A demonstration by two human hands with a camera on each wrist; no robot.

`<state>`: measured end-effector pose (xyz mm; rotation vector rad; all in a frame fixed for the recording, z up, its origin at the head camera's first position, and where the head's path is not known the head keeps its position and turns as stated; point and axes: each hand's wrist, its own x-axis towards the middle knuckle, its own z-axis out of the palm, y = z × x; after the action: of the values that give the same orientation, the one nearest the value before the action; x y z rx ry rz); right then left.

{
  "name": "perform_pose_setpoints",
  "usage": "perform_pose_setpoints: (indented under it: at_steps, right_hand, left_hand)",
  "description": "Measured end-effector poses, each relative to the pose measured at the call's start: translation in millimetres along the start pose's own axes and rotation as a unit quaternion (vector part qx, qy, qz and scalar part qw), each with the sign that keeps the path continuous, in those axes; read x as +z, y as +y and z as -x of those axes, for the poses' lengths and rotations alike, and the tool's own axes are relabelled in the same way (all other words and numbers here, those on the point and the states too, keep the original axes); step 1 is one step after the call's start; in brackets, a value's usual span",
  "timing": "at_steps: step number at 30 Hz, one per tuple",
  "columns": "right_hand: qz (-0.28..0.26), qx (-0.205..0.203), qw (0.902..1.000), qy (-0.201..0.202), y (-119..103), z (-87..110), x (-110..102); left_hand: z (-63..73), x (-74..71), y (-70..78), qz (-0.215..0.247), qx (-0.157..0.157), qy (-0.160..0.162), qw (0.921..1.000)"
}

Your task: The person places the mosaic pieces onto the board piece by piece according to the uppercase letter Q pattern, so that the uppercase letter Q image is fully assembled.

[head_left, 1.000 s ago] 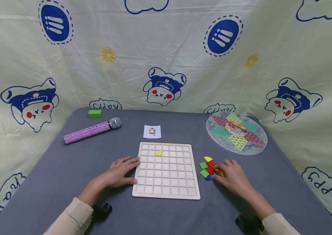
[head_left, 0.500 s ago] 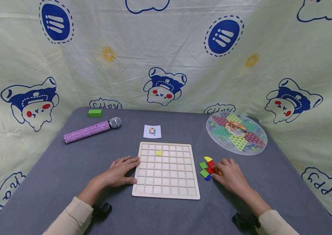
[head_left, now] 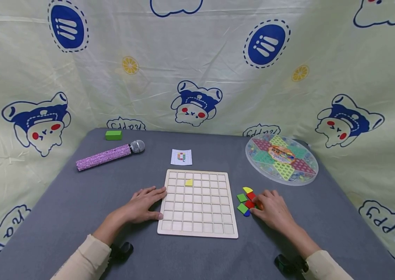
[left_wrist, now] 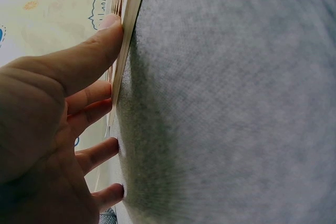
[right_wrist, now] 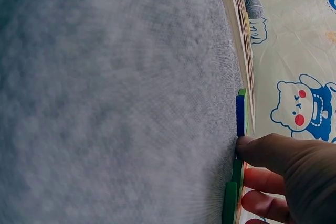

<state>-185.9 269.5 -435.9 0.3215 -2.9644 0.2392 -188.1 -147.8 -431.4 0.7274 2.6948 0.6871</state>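
Note:
A pale wooden grid board (head_left: 197,216) lies flat on the table, with one yellow tile (head_left: 189,182) in its upper part. At its left edge my left hand (head_left: 144,204) rests with spread fingers, and the left wrist view has the thumb against the board's side. Right of the board is a small pile: green tiles (head_left: 242,198), red tiles (head_left: 249,204), a yellow rounded piece (head_left: 248,189) and a blue piece (head_left: 247,213). My right hand (head_left: 275,208) touches the pile's right side, its thumb and fingertips apart, partly covering an orange piece (head_left: 260,205).
A small pattern card (head_left: 181,157) lies beyond the board. Farther left are a purple glittery microphone (head_left: 108,156) and a green block (head_left: 113,135). A round board-game case (head_left: 281,159) stands at the back right. A printed cloth hangs behind the table.
My right hand has shifted slightly left, and the lower red, green and blue pieces have moved a little with it. The left hand stays at the board's edge.

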Motion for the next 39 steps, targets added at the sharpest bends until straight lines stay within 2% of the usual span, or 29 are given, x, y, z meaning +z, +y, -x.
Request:
perform_pose_setpoints:
  at_steps: [9, 16, 22, 29, 36, 39]
  right_hand:
    - [-0.006, -0.003, 0.9999, 0.012, -1, -0.2, -4]
    - [-0.025, -0.045, 0.9973, 0.053, -8, -4.0, -11]
    - [-0.054, -0.071, 0.9947, 0.051, -30, -14.7, -16]
    - [-0.069, -0.114, 0.9898, 0.051, -62, -35.1, -11]
    - [-0.071, -0.142, 0.9867, 0.034, -91, -60.1, -5]
    - [-0.071, -0.142, 0.9872, 0.015, -102, -71.1, -3]
  left_hand:
    - [0.1, 0.4, -0.1, 0.000, 0.005, 0.002, 1.0000]
    - [-0.6, 0.4, -0.5, 0.003, 0.001, -0.001, 1.0000]
    - [-0.8, 0.2, 0.3, 0.000, 0.001, -0.002, 1.0000]
    - [-0.7, -0.5, 1.2, 0.002, -0.001, -0.007, 1.0000]
    - [-0.6, -0.7, 1.0, -0.001, 0.004, -0.009, 1.0000]
    - [0.3, -1.2, 1.4, -0.001, 0.005, -0.008, 1.0000]
